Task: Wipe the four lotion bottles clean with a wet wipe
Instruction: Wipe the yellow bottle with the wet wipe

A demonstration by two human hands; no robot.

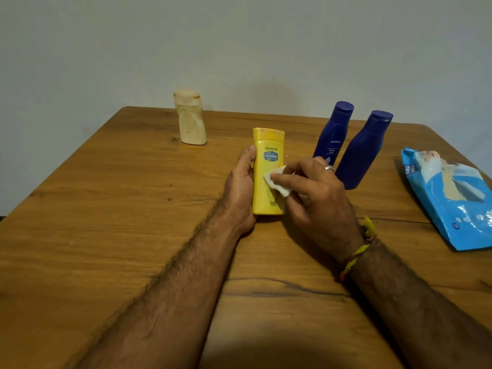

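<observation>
Both forearms reach fwd over table, left hand (241, 187) cupped w/ thumb up gripping yellow bottle (267, 171) side, right hand (316, 198) fingers curled, pinching wipe (278, 182) against it.

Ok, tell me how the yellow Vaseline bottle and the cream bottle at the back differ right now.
The yellow Vaseline bottle is gripped by the left hand while the right hand rubs a wet wipe on its front; the cream bottle stands alone, untouched. The yellow one shows a printed label; the cream one looks stained and label-free. Both stand upright, caps on.
</observation>
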